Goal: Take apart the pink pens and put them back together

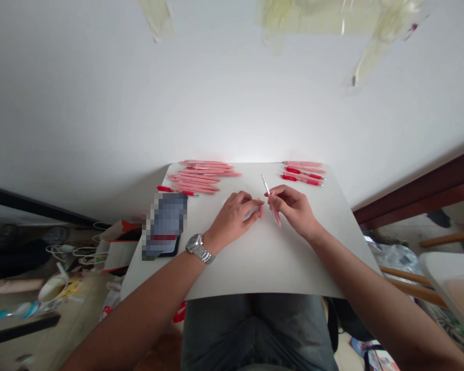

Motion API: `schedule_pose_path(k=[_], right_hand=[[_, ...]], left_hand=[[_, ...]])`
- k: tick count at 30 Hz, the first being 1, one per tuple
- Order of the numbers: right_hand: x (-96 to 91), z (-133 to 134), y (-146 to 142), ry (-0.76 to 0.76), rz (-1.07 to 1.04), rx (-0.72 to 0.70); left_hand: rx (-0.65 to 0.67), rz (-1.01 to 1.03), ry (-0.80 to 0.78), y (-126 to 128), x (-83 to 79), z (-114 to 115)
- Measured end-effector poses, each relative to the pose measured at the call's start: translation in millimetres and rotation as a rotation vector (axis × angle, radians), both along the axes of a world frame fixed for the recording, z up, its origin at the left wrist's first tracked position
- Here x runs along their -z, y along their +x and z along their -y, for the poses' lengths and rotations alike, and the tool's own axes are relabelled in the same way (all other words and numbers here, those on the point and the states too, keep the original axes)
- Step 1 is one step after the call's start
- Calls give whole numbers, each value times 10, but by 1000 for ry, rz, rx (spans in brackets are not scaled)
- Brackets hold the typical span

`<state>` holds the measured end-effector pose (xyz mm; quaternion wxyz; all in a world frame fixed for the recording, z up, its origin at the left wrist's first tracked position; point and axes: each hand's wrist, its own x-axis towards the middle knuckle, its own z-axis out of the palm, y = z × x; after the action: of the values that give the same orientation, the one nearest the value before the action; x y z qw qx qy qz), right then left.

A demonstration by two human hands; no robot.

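My right hand (pixel 294 206) pinches a disassembled pen (pixel 275 212) above the middle of the white table. Its pink lower part points down towards me, and a thin white refill (pixel 265 184) sticks out at the top. Close by on the left, my left hand (pixel 237 212) has thumb and forefinger closed on a short pink pen part (pixel 260 210). The two pieces are apart. Along the table's back left lies a pile of pink pens (pixel 197 180). A smaller group of pink and red pens (pixel 303 174) lies at the back right.
A phone (pixel 166 224), partly pixelated, rests at the table's left edge, with a red pen (pixel 178 191) just behind it. The white wall (pixel 232 103) meets the table's back edge. Bags (pixel 119 242) stand on the floor at left; a chair (pixel 448 278) is at right.
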<state>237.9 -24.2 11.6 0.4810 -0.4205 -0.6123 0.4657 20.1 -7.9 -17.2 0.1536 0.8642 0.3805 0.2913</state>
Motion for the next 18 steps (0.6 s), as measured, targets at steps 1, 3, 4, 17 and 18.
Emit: schedule_pose_path(k=[1,3,4,17,18], right_hand=[[3,-2,2,2,-2,2],[6,-4,5,5,-5,8],[7,-4,6,5,-6,11],[2,-1,5,-13,-10,-1],[4,-1,6,-13,-13,-2]], left_hand=[[-1,3,-1,3,-3,0],[-3,13,-8,7,-9,-1],[-3,19,-13,8,-12,-1],[-77,76,-23,-6,-56,-4],[-84,82,-22,-6,-52,-6]])
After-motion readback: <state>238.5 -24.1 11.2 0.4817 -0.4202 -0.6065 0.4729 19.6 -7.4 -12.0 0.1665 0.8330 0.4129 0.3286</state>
